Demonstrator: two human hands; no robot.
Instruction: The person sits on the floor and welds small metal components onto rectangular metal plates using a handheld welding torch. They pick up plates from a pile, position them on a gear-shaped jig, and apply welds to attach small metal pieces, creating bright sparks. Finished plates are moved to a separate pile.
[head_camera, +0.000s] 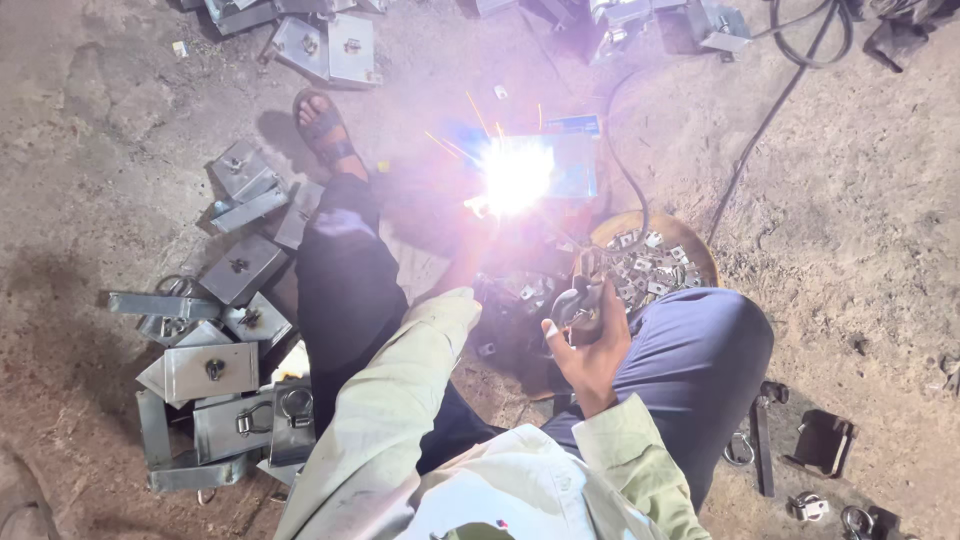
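Dirt floor (850, 200) lies strewn with metal plates (212, 372). Right hand (590, 345) grips a welding holder (578, 305) near a bowl (700, 250) of small parts. Left hand is lost in the arc glare (515, 175), grip unclear, beside a blue box (575, 165).

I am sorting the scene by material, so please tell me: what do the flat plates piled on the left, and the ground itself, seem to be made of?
The grey plates look like sheet steel with a dull, bare finish: thin folded edges, a pale sheen, and small ring fittings fixed at the middle. The ground looks like packed earth or rough worn concrete, brown and grainy; the picture leaves that open.
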